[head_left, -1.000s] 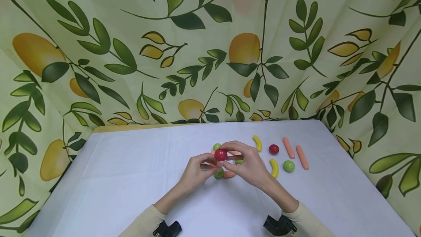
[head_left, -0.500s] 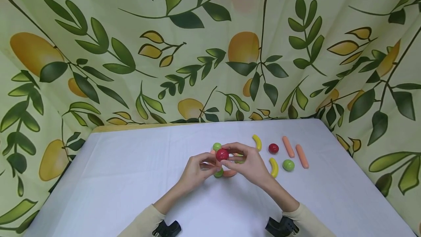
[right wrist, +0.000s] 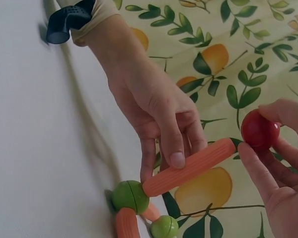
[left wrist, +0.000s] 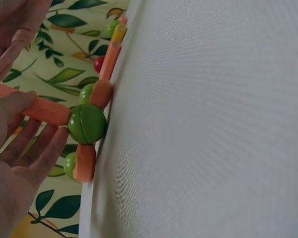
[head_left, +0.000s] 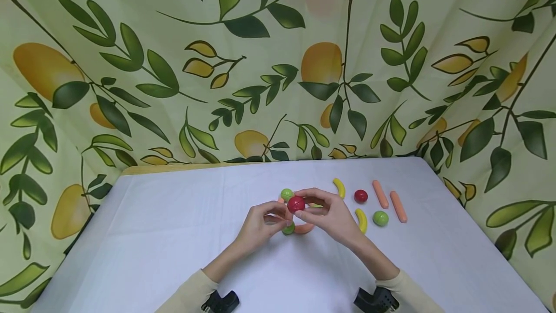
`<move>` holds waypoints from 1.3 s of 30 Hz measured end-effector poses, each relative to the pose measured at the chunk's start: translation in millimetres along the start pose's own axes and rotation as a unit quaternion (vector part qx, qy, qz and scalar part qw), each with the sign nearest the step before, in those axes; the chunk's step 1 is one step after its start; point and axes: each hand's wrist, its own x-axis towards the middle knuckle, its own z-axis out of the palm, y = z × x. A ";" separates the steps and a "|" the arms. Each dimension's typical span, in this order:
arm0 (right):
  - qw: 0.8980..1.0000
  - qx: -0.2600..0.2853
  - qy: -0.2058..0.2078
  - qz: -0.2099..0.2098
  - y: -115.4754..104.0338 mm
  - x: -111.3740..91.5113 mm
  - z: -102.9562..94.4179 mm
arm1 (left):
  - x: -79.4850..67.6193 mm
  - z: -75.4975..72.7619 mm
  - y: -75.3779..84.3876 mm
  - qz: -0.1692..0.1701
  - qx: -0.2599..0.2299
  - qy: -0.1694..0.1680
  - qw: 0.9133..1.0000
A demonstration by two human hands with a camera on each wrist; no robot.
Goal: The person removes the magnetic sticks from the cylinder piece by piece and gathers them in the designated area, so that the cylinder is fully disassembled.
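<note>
In the right wrist view my left hand [right wrist: 161, 106] pinches an orange ridged stick [right wrist: 191, 167] between thumb and fingers. The stick's lower end meets a green grooved ball [right wrist: 130, 197] resting on the white table. My right hand [right wrist: 283, 168] holds a shiny red ball [right wrist: 260, 130] in its fingertips, just beyond the stick's upper end. More orange sticks [left wrist: 85, 162] and green balls [left wrist: 70, 165] form a low joined structure around the gripped stick's base, seen in the left wrist view. From the head view, my hands hide much of this structure.
Right of my hands lie two yellow curved pieces [head_left: 362, 220], a loose red ball [head_left: 361, 196], a green ball [head_left: 381, 218] and two orange sticks [head_left: 398, 206] on the white-covered table [head_left: 173, 235]. A leaf-patterned curtain [head_left: 269, 52] hangs behind the table's far edge.
My right hand and the red ball have shifted slightly to the right, a little away from my left hand. The left hand keeps its place on the orange stick.
</note>
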 end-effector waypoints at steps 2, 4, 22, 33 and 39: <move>1.000 -0.004 0.002 -0.011 0.7 -1.1 -2.5 | 1.7 1.5 -9.9 -0.004 0.003 0.003 1.000; 1.000 -0.007 0.004 -0.022 2.1 -2.1 -5.8 | 3.2 3.2 -20.3 -0.007 0.001 0.007 1.000; 0.994 -0.080 0.067 0.043 34.7 -31.9 -63.9 | 4.6 5.2 -30.0 -0.010 -0.018 0.013 1.000; 0.980 -0.145 0.106 0.082 51.5 -48.8 -95.6 | 0.5 0.0 4.9 -0.007 -0.017 0.002 1.000; 0.975 -0.167 0.113 0.094 59.1 -63.0 -111.1 | 0.7 0.8 4.1 -0.006 -0.016 0.007 1.000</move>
